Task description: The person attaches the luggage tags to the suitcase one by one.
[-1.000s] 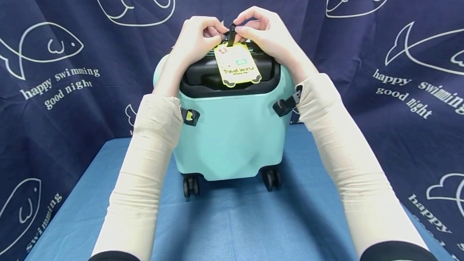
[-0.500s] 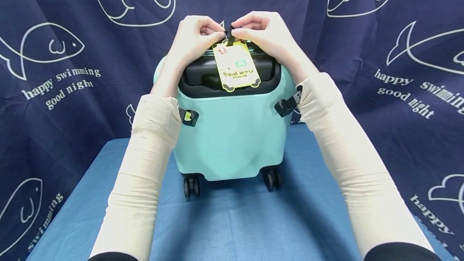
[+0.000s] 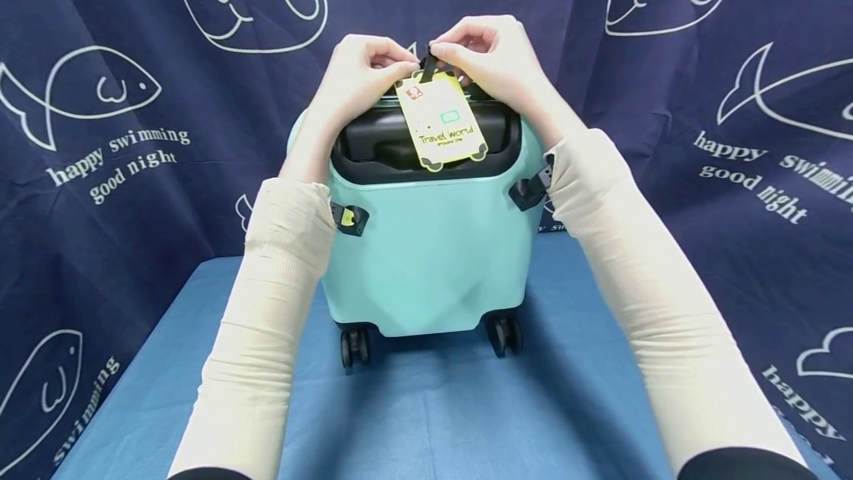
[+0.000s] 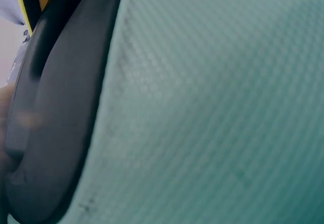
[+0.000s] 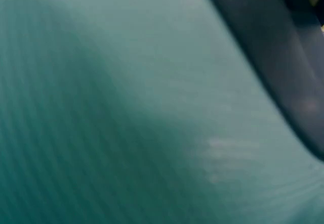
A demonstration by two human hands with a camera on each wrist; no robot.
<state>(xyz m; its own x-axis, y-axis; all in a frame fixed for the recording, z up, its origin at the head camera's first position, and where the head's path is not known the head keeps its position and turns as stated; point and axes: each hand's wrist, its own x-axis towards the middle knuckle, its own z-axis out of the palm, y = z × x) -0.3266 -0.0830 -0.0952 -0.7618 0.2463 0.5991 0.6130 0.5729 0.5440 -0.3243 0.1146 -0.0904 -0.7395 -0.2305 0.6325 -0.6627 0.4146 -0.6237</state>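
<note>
A yellow-edged luggage tag [image 3: 443, 121] printed "Travel World" hangs at the top of a mint-green suitcase [image 3: 426, 258], lying against its black recessed panel. Its black strap [image 3: 429, 65] stands up in a loop. My right hand [image 3: 496, 58] pinches the strap near its upper end between thumb and forefinger. From the other side, my left hand [image 3: 363, 76] pinches the strap's left part; the fingertips partly cover it. Both wrist views show mostly the ribbed suitcase shell [image 4: 212, 102] and the black panel [image 5: 263, 47]. The hands themselves barely show there.
The suitcase stands on black wheels [image 3: 504, 333] on a blue cloth-covered table [image 3: 413, 413]. A dark blue curtain [image 3: 120, 243] with white whale drawings hangs behind and on both sides. Black camera straps [image 3: 529, 190] sit at the wrists, close to the suitcase front.
The tag has shifted slightly right and tilted more. My right hand has risen a little with the strap; the left hand keeps close beside it. The whole view has shifted slightly.
</note>
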